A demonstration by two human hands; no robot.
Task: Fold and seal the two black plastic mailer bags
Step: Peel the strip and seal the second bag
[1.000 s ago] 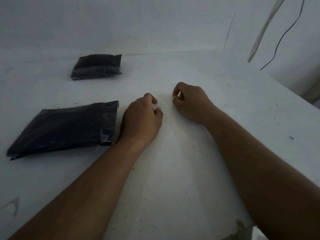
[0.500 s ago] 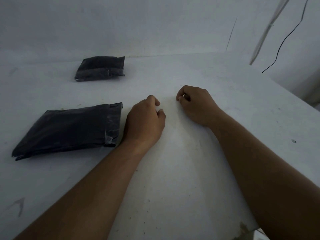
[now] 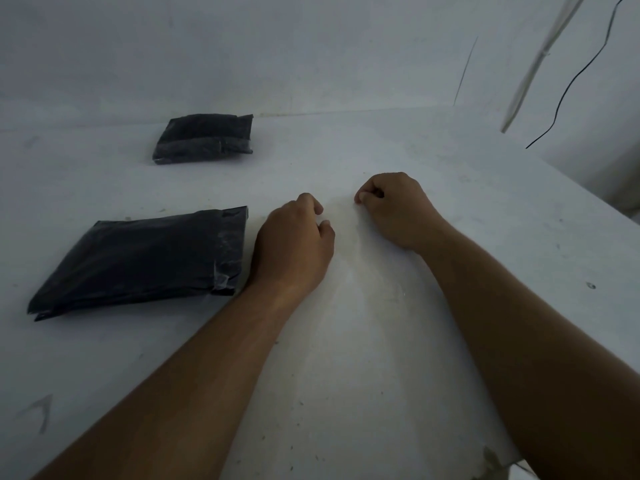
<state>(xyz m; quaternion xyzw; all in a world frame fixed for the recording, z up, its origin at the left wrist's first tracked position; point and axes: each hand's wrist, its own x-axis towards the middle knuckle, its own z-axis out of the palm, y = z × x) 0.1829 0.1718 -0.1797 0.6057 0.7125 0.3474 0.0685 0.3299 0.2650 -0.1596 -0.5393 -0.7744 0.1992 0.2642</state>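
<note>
Bare wkspace, white table (image 3: 467,209), blank wall (image 3: 311,50), dangling cable (image 3: 556,114)

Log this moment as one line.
left hand: curled, empty, on table | right hand: curled, empty, on table | near mailer bag: folded, beside left hand | far mailer bag: folded, untouched

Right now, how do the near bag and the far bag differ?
Near bag lies right beside the left hand; far bag sits back by the wall, away from both hands. Near bag lies skewed, its long edges slanting; far bag sits nearly square to the wall. Near bag looks bigger than far bag, though closeness may account for that. Both are black, folded and flat on the table, with neither held.
</note>
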